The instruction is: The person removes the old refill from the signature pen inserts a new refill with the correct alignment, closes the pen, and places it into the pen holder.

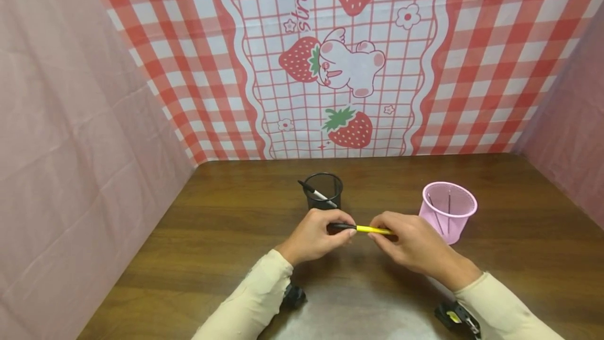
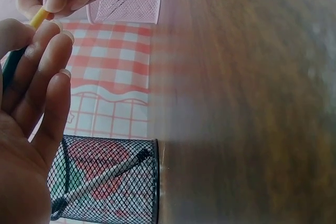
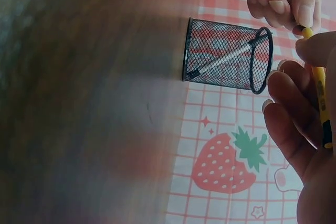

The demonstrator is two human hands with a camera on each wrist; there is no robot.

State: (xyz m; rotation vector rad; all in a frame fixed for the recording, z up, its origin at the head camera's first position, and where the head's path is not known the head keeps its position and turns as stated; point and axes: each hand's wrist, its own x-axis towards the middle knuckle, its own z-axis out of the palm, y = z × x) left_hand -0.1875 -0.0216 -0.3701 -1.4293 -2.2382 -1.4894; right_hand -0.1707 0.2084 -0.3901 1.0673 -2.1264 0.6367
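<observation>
A slim pen with a yellow barrel (image 1: 364, 229) and a dark end (image 1: 341, 225) lies level between my two hands, above the table. My left hand (image 1: 313, 237) pinches the dark end between thumb and fingers. On the yellow part, my right hand (image 1: 415, 240) has its thumb and fingertips closed; the right wrist view shows the yellow barrel (image 3: 319, 85) running back into that palm. Just behind my left hand stands a black mesh pen cup (image 1: 323, 174), with a white pen with black ends (image 1: 320, 195) leaning inside.
A pink mesh cup (image 1: 456, 229) holding two thin dark sticks (image 1: 449, 206) stands behind my right hand. The brown wooden table (image 1: 226, 209) ends at a red-and-white strawberry cloth (image 1: 306, 119). Pink curtains (image 1: 94, 119) hang at both sides.
</observation>
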